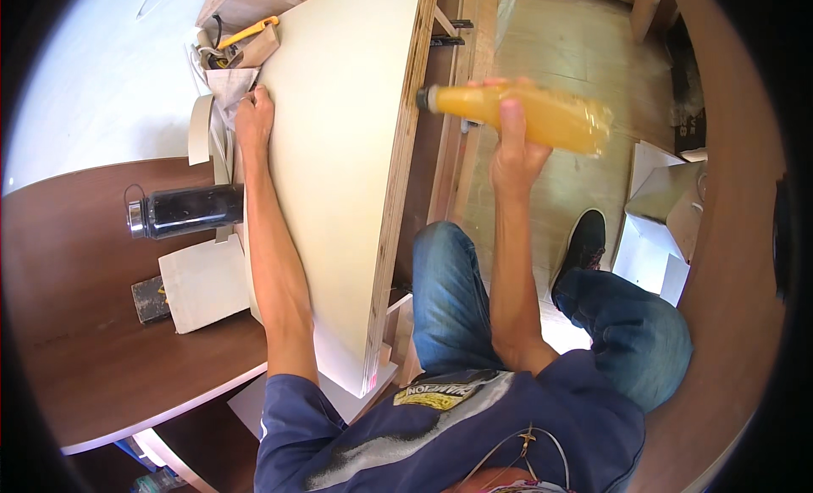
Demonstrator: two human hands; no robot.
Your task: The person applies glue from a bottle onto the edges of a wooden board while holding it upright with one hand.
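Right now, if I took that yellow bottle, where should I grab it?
Probably around the broad base end of the yellow bottle, coming from the picture's right. It's held sideways: the right hand wraps its middle, and the narrow neck and black cap point left, leaving the thick end uncovered.

Amber bottle (559, 120) blurred, black flask (190, 212) with base hidden behind pale board (339, 137)

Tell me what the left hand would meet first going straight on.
Probably the pale flap at the left hand's fingertips, or else the tan wooden piece just beyond; depth is unclear.
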